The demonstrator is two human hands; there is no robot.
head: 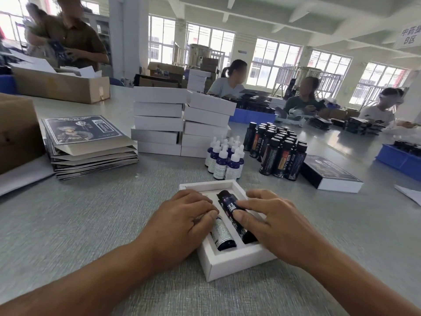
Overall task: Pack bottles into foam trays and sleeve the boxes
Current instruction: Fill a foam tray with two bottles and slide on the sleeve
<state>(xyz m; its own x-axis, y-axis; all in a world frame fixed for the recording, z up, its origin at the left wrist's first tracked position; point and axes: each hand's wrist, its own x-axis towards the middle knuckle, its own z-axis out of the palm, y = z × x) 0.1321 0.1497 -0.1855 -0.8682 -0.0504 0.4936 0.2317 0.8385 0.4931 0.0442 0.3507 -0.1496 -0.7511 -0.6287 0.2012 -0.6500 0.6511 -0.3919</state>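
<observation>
here, in the head view, the white box [227, 258] with its foam tray lies on the grey table [91, 224] right in front of the person. two bottles lie in the tray: a dropper bottle [222, 233] in the left slot and a tall dark bottle [230, 207] in the middle one, its upper end seeming to ride a little above the foam. the left hand [184, 222] lies over the tray's left side, fingers straight, tips pressing the dropper bottle. the right hand [271, 222] covers the right side, fingers spread and flat, thumb and forefinger pressing the dark bottle; neither hand curls round anything. whatever sits in the right slot is hidden under that hand.

to do this step well, press evenly along each bottle's length so that it seats flush, not cap-first, and steady the box so it does not slide. spare dropper bottles [224, 158] and dark bottles [278, 151] stand just beyond the box, printed sleeves [88, 142] stacked to the left, white boxes [182, 122] behind.
</observation>
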